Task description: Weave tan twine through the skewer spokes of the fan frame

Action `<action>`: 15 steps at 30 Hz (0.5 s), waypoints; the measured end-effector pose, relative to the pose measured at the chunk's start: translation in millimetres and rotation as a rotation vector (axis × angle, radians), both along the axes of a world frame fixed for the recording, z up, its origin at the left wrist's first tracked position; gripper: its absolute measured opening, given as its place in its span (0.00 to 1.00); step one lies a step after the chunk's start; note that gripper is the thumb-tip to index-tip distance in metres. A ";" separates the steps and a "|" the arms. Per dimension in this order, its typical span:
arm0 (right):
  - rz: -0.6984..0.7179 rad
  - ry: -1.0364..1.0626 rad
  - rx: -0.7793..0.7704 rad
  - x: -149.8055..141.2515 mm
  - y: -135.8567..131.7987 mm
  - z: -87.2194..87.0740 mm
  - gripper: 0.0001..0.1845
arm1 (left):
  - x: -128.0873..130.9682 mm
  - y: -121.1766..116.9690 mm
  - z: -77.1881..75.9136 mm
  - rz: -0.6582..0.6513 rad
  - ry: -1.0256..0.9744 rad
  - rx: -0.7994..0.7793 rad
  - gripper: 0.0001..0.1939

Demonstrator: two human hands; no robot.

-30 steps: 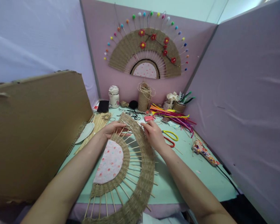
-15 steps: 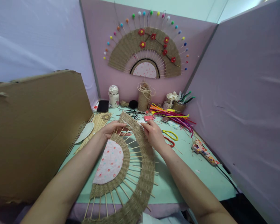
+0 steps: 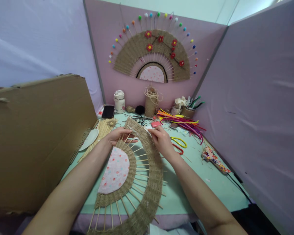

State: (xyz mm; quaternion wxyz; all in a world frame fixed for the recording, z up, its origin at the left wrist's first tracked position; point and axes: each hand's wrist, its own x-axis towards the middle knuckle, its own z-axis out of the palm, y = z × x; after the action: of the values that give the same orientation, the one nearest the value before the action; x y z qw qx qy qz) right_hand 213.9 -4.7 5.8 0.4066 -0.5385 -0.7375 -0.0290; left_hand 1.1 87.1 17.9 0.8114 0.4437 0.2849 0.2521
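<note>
A half-round woven fan (image 3: 155, 169) stands tilted over the near part of the table, with thin sticks linking its outer twine band to an inner band. Pink dotted fabric (image 3: 115, 171) covers its centre. My left hand (image 3: 121, 135) grips the fan's upper end, thumb on the front and fingers behind the sticks. At the outer edge of the upper band, my right hand (image 3: 159, 137) is closed in a pinch. Whether those fingertips hold only the edge or also a strand is too small to tell.
A finished fan (image 3: 134, 49) hangs on the back panel. Below it stand a twine spool (image 3: 151, 102) and a white bottle (image 3: 119, 101). Pipe cleaners (image 3: 181, 122), scissors (image 3: 178, 142) and a patterned glue gun (image 3: 214, 159) lie right. Cardboard (image 3: 39, 140) and sticks (image 3: 101, 130) are left.
Hardly anything differs. Both hands keep their places on the fan, and the view has shifted very slightly.
</note>
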 end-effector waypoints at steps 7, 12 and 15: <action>0.011 -0.008 -0.009 3.9 1.5 -2.3 0.15 | -0.2 3.0 -3.4 0.000 0.003 -0.007 0.11; -0.054 -0.189 -0.056 5.5 4.4 7.8 0.15 | 0.9 -0.2 0.2 0.012 0.019 0.000 0.11; -0.088 -0.214 -0.046 4.6 3.9 13.6 0.13 | 1.4 -1.4 1.6 0.012 0.015 0.013 0.12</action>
State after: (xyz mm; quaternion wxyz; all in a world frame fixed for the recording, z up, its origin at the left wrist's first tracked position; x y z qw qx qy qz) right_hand 218.5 -0.8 19.4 0.3115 -0.5732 -0.7529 -0.0870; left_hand 2.5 85.8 19.5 0.8047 0.4493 0.2922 0.2556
